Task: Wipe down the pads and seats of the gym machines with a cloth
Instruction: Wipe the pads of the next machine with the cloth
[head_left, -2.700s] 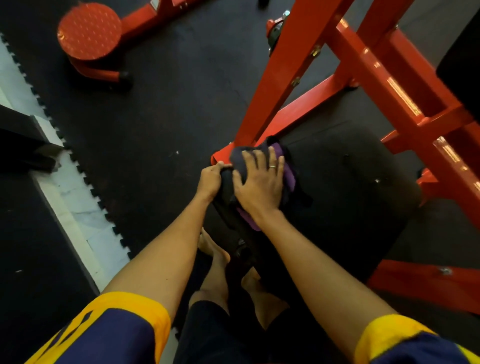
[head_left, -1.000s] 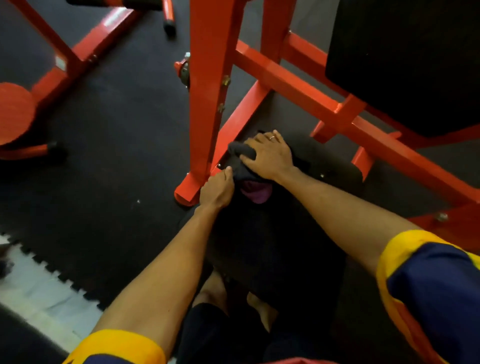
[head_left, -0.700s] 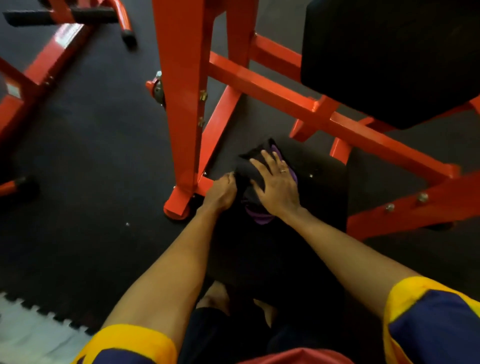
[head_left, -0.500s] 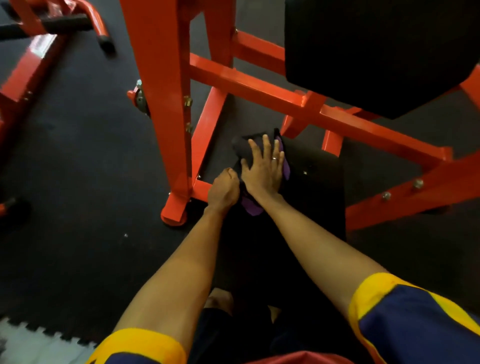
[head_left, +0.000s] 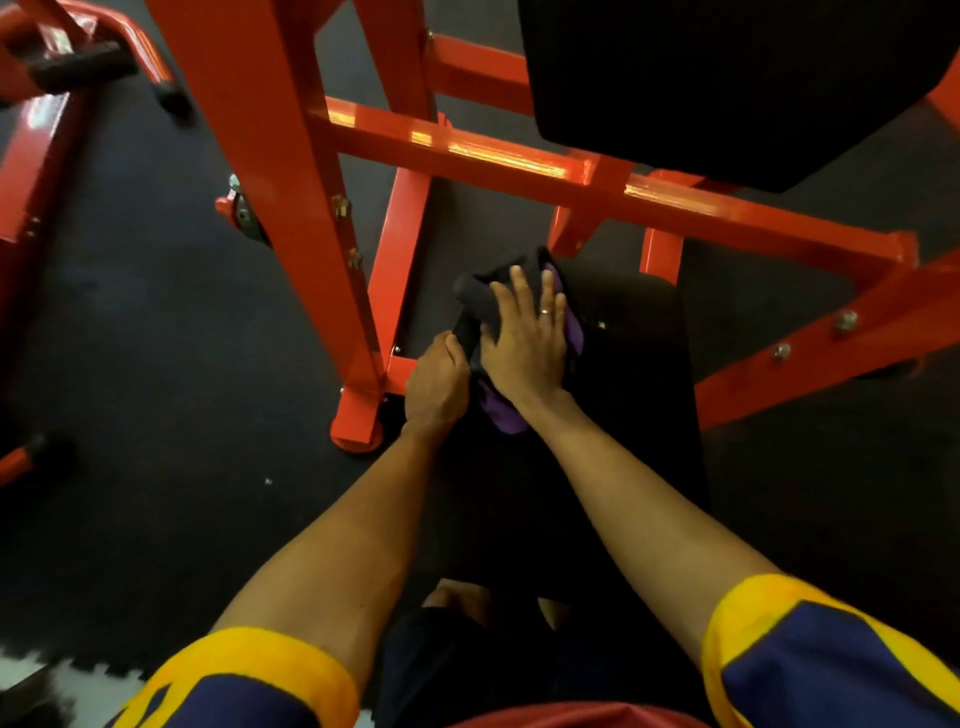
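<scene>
A: Where are we keeping the cloth (head_left: 480, 301) at this moment?

B: We are pressing it on the seat (head_left: 628, 374), at its far left corner, close to the red frame (head_left: 260, 130). The cloth is black, and a purple part is showing under our wrist.

A: Which hand is doing the pressing?

B: Our right hand (head_left: 524, 345) is lying on top of the cloth. Its fingers (head_left: 519, 286) are lying straight and a little spread, so the hand is flat and released, not grasping. A ring (head_left: 544, 310) is showing on one finger.

A: And what is our left hand (head_left: 436, 379) doing?

B: It is sitting at the left edge of the seat, touching the cloth, just beside the right hand. Its fingers are curling under. We cannot tell if they are grasping the cloth, the seat edge, or nothing.

A: What else are we seeing around us?

B: We are looking down along both bare forearms, and our yellow and navy sleeves (head_left: 810, 649) are showing at the bottom. A bigger black pad (head_left: 727, 78) is sitting higher, at the top right, well apart from our hands, with a red bar (head_left: 519, 161) of the frame crossing between it and the seat. The foot (head_left: 358, 426) of the frame is standing on the dark floor (head_left: 156, 338), near our left hand.
</scene>
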